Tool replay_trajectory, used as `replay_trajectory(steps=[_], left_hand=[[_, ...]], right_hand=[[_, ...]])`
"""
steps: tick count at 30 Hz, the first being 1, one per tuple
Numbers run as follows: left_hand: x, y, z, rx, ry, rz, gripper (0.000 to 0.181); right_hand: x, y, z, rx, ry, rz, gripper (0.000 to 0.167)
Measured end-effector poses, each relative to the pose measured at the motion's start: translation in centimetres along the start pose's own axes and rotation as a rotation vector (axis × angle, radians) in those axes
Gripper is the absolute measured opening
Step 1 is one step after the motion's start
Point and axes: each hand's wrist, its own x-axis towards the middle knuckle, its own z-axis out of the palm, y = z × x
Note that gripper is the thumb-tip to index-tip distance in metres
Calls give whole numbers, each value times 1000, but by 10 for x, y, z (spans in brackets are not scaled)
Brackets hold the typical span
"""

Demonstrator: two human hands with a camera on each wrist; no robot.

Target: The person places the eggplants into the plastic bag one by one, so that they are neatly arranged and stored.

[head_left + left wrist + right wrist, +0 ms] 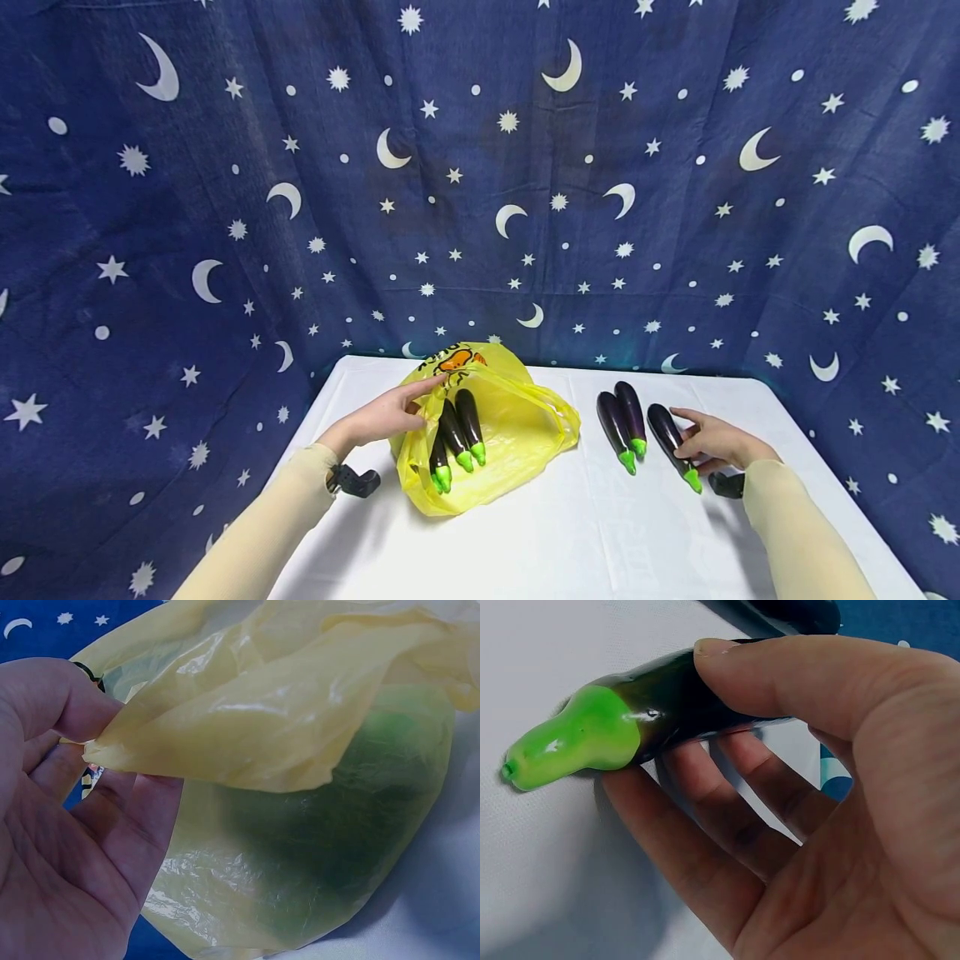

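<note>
A yellow plastic bag point(517, 433) lies on its side with its mouth facing the front, and several dark eggplants point(468, 417) with green ends show inside. The left hand point(386, 412) pinches the bag's rim between thumb and fingers; in the left wrist view the hand point(82, 802) holds the thin yellow film point(247, 727). At the right, the right hand point(720, 442) grips an eggplant point(663, 429) by its sides. The right wrist view has the thumb of that hand point(817, 772) on top of the eggplant point(675, 694) and the fingers along its lower side.
Two more eggplants point(615, 423) lie side by side between the bag and the right hand. A white cloth covers the table point(547, 542). Behind it hangs a blue curtain point(480, 167) with moons and stars. A dark device point(356, 481) is strapped at the left wrist.
</note>
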Motion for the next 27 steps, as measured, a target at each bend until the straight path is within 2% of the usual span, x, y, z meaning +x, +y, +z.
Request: replay_trajectory(steps=[17,27], left_hand=[[0,-1,0,-1,3,-7,85],[0,0,1,15,11,0,86]], right_hand=[[-1,3,1,-2,10,-3,98],[-2,4,5,3,-3,-41,96]])
